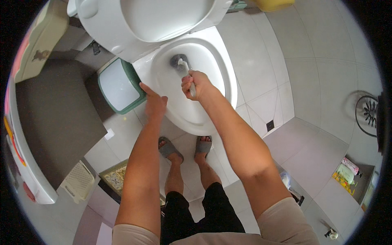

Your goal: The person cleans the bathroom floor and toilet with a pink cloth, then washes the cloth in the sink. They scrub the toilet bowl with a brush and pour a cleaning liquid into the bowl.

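Observation:
My right hand (pixel 196 85) is closed around the pale handle of a toilet brush (pixel 180 62). The brush's dark grey head rests inside the bowl of a white toilet (pixel 232 82), towards its back left. The toilet's seat and lid (pixel 105 29) are raised at the top of the view. My left hand (pixel 155 102) hangs by the left rim of the bowl, fingers spread and slightly blurred, with nothing held. Its index fingertip is at the edge of a green bin with a white lid (pixel 119 85); whether it touches cannot be told.
A dark-sided vanity cabinet (pixel 58 122) stands at left, with a cream plastic stool (pixel 80 180) below it. A patterned mat (pixel 114 174) lies near my left arm. A floor drain (pixel 270 126) is at right; bottles (pixel 346 174) stand in a wall niche. A yellow container (pixel 275 4) is at top.

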